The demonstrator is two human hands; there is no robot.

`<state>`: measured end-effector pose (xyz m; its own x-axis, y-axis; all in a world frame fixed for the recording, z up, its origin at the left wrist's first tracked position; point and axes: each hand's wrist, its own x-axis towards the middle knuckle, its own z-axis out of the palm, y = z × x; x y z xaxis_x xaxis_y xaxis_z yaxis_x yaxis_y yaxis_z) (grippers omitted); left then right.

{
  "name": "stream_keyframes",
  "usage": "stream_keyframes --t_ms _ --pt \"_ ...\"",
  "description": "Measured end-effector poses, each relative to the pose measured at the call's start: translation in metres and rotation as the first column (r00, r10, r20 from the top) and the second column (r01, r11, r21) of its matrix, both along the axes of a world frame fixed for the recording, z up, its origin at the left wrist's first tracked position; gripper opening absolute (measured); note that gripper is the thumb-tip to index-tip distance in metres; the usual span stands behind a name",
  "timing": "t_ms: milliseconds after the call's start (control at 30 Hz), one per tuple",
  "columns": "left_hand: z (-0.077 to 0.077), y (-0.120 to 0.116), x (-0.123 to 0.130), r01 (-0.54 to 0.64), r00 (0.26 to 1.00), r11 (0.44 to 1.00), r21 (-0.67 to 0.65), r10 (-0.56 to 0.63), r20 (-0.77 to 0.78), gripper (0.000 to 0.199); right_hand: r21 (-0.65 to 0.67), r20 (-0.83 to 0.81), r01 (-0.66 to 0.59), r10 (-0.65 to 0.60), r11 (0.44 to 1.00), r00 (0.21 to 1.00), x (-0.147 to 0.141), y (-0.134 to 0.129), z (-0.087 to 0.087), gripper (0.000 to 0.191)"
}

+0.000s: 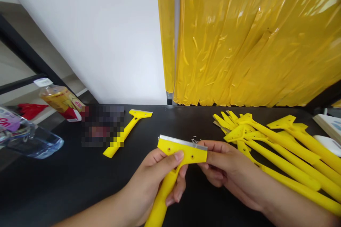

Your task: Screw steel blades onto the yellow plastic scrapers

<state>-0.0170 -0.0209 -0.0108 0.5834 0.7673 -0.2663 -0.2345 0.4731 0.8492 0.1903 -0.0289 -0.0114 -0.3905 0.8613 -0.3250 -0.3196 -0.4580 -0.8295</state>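
A yellow scraper point(183, 153) with a metal blade strip along its top edge is held over the table. My left hand point(160, 173) wraps around its neck, thumb pressed on the head between two small holes. At the head's right end, my right hand point(223, 163) pinches the corner near the blade; some of its fingertips are hidden behind the head. Small screws point(195, 140) lie on the table just behind the blade. Another yellow scraper point(130, 127) with a blade strip rests to the left. On the right is a pile of yellow scraper handles point(277, 142).
The black table point(80, 184) meets a white panel point(112, 42) and yellow plastic sheeting point(239, 42) at the back. A drink bottle point(60, 99) and a clear plastic bottle point(39, 140) are at the left. A white object point(327, 143) sits at the right edge.
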Motion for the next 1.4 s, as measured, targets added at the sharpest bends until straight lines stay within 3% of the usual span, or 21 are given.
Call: stream_keyframes --t_ms 167,467,667,967,1100,1400 --pt "-0.0011 0.0015 0.0002 -0.03 0.999 1.0 0.004 0.03 -0.014 0.041 -0.081 -0.133 -0.006 -0.005 0.997 0.991 0.0005 -0.0002 -0.0033 0.021" --pt "0.0019 0.0071 -0.0034 -0.069 0.996 0.997 0.046 0.071 -0.052 0.042 -0.043 -0.206 -0.018 0.009 0.999 0.979 0.0071 -0.0015 0.0036 0.022" --pt "0.0004 0.0059 -0.0025 -0.061 0.994 0.996 0.066 0.067 -0.085 0.04 -0.01 -0.178 -0.06 0.057 0.998 0.982 0.0042 -0.0027 0.0011 0.024" --pt "-0.0015 0.0035 -0.002 -0.083 0.992 0.993 0.088 0.091 -0.09 0.037 -0.028 -0.141 -0.025 0.021 0.999 0.99 0.0031 -0.0018 0.0002 0.027" --pt "0.0009 0.0031 -0.0013 -0.096 0.988 0.991 0.092 0.106 -0.109 0.048 -0.028 -0.116 -0.013 0.009 1.0 0.993 0.0028 -0.0022 -0.0013 0.029" --pt "0.0036 0.0048 -0.0029 -0.124 0.987 0.992 -0.013 0.122 -0.104 0.033 0.098 0.138 0.078 -0.091 0.992 0.986 0.0019 0.0012 -0.0021 0.034"
